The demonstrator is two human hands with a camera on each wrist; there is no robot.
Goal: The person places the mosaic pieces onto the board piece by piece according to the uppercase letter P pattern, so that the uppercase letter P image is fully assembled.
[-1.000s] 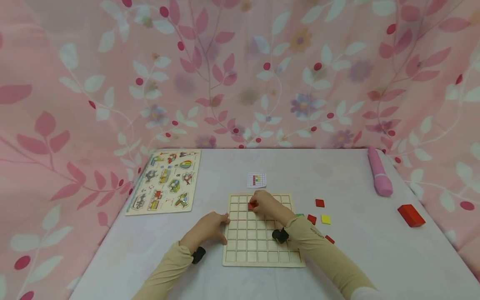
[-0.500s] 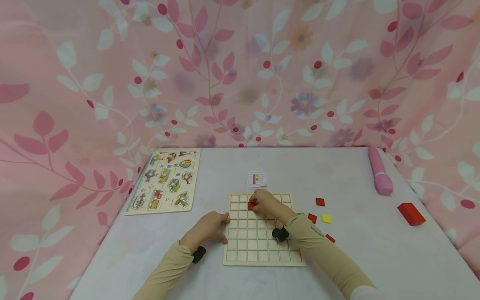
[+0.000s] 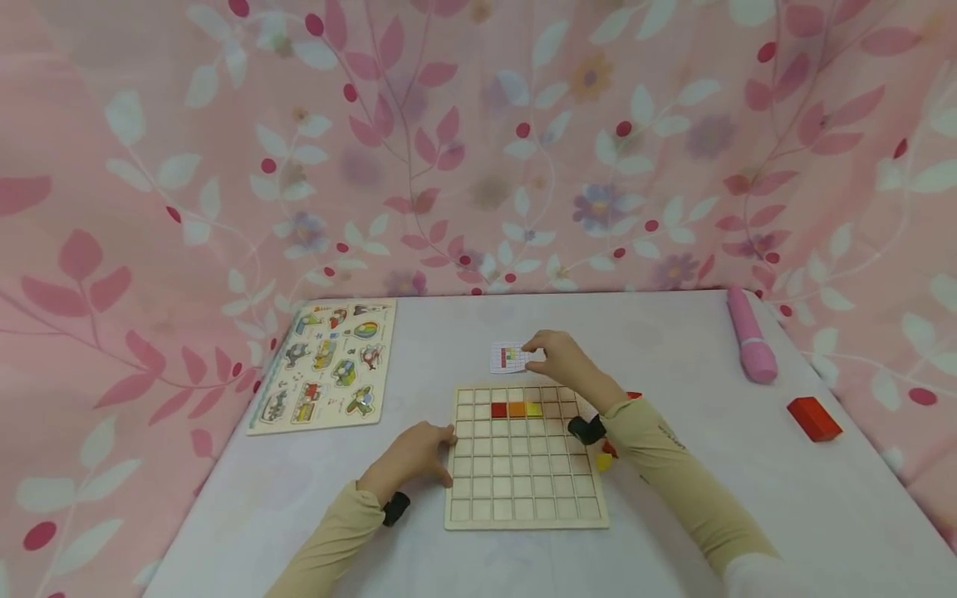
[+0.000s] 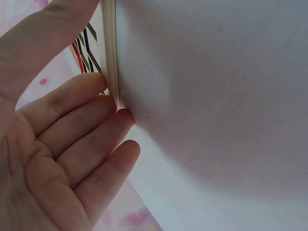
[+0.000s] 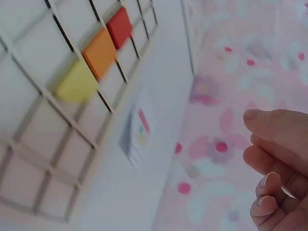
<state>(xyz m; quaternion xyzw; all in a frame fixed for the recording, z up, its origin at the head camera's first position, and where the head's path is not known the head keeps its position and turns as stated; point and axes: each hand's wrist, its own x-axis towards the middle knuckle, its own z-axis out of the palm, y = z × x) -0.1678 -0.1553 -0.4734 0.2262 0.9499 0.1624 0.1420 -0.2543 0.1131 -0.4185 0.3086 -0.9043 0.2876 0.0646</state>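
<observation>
My left hand (image 3: 414, 455) rests against the left edge of the wooden grid board (image 3: 516, 490); in the left wrist view its fingertips (image 4: 126, 115) touch that edge with fingers extended. A red tile (image 3: 498, 410), an orange tile (image 3: 517, 409) and a yellow tile (image 3: 534, 409) sit side by side in one row near the board's far edge. Beyond them my right hand (image 3: 564, 361) hovers, fingers loosely bent, nothing between them. It overlaps the right side of a small printed pattern card (image 3: 507, 359) in the head view; the right wrist view shows hand and card apart.
Loose tiles lie right of the board, partly hidden by the right arm: a yellow tile (image 3: 604, 462) and red ones (image 3: 634, 394). A picture puzzle board (image 3: 329, 339) lies at left. A pink cylindrical object (image 3: 753, 345) and a red block (image 3: 815, 418) are at right.
My right hand has let go of the red tile and moved away to the right, above the board's far edge. The row of tiles is now uncovered. My left hand stays put.
</observation>
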